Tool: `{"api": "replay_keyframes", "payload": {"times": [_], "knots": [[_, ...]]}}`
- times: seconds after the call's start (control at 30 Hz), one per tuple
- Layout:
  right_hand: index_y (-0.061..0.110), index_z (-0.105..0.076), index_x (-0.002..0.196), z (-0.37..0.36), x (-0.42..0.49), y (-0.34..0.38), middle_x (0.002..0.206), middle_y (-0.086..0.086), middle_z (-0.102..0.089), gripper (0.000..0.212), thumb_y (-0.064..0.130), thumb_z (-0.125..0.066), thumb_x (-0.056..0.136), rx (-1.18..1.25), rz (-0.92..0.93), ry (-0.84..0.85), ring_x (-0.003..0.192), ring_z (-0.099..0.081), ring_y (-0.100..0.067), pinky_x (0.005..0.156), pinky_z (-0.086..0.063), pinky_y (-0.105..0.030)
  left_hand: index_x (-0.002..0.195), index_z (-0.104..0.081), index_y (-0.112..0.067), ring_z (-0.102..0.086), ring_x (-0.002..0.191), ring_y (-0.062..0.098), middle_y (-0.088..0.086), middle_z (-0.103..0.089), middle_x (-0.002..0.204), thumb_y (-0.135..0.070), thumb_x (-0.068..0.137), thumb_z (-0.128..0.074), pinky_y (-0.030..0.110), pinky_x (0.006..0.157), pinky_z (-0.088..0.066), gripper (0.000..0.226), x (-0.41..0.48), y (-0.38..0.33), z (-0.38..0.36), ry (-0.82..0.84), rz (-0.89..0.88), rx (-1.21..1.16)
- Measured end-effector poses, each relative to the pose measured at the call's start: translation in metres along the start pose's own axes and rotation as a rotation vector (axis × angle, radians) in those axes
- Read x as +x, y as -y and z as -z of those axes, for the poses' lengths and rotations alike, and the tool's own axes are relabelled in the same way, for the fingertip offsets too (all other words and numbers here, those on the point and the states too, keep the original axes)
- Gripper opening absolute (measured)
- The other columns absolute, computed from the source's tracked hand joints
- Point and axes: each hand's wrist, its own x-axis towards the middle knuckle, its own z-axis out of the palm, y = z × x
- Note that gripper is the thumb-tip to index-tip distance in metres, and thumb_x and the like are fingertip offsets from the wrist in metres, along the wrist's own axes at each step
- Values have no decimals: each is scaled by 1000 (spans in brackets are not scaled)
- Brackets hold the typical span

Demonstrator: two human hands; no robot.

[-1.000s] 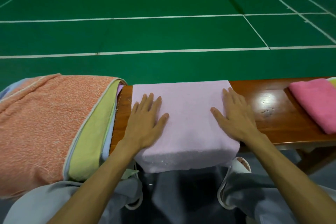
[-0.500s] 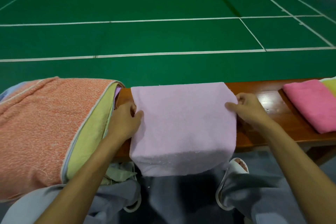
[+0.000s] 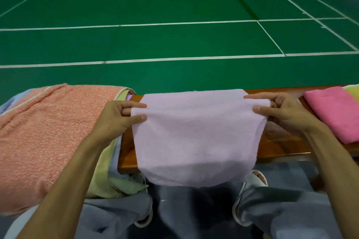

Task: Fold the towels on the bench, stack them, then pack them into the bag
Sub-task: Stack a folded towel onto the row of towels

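Two hands pinch lilac towel [image 3: 194,132] at upper corners: L hand [image 3: 118,116] on left edge, R hand [image 3: 281,112] on right edge, thumbs in front, fingers curled over top. Towel stretched btwn them over middle of bench [image 3: 275,145], lower part sagging past front edge. Orange towel [image 3: 48,132] tops pile at left end, beside L wrist. Folded pink towel [image 3: 334,112] at right end, yellow towel [image 3: 352,93] just beyond it.

Glossy brown wooden bench [image 3: 127,156]: left end is covered by stacked towels, orange towel [image 3: 58,132] on top, yellow towel [image 3: 116,186] seen beneath. Folded pink towel [image 3: 334,114] is laid at right end, yellow-green towel [image 3: 352,93] just beside it.
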Motion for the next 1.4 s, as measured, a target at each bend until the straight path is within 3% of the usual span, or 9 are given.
{"api": "replay_keyframes", "payload": {"times": [0.5,0.63,0.73,0.8,0.9,1.0,1.13,1.27,1.4], "knots": [[14,-79,95,2,-6,19,63,15,-72,10,7,-77,88,-456,190,-171,52,-60,-1,50,-46,-10,100,-82,-15,-69,70,7,-4,-75,81,-18,82,-86,26,67,-58,19,-5,-5,1,-288,-313,452],[20,-80,93,12,-4,27,46,-6,-61,7,20,-79,86,-479,186,-236,35,-40,-10,37,-34,-17,94,-80,-17,-63,44,12,-4,-68,52,-25,91,-77,28,51,-53,10,-1,-10,3,-262,-263,450],[11,-81,96,15,8,30,58,-18,-67,21,29,-78,85,-318,127,-229,38,-41,-14,39,-33,-19,98,-73,-8,-67,47,19,7,-70,58,-17,97,-70,22,44,-50,9,7,-21,-2,-219,-170,177],[3,-78,101,11,20,32,81,-20,-76,33,31,-75,85,-157,86,-230,45,-62,-20,43,-44,-22,104,-68,-2,-75,63,27,12,-77,74,-13,100,-65,25,53,-58,13,18,-28,-8,-176,-93,-61],[3,-76,108,2,42,31,101,-19,-77,38,30,-77,83,68,71,-283,84,-76,-40,71,-64,-48,117,-65,2,-79,82,26,17,-78,96,-13,101,-65,26,66,-61,22,42,-32,-11,-166,-72,-253],[-3,-73,115,-5,64,32,105,-16,-77,38,23,-78,87,234,264,-424,100,-74,-33,93,-59,-50,113,-68,-1,-77,91,21,13,-79,99,-10,98,-68,31,84,-61,17,62,-42,-9,-246,-212,-405],[-8,-69,121,-5,66,53,106,-11,-78,38,16,-76,93,358,525,-502,103,-72,-28,97,-57,-43,93,-70,-22,-75,101,25,2,-80,93,-15,96,-73,38,95,-58,8,61,-61,0,-306,-479,-439],[-7,-70,116,6,42,61,100,-8,-79,34,17,-75,93,223,562,-479,101,-74,-30,91,-58,-40,87,-76,-29,-74,92,20,-4,-79,88,-17,94,-75,34,89,-59,14,41,-68,10,-318,-569,-407],[1,-80,87,25,7,42,85,-19,-77,40,38,-85,73,-128,309,-213,80,-72,-38,78,-59,-41,91,-77,-11,-76,80,24,1,-79,83,-16,84,-80,36,78,-61,8,11,-40,22,-112,-396,-108]]}}
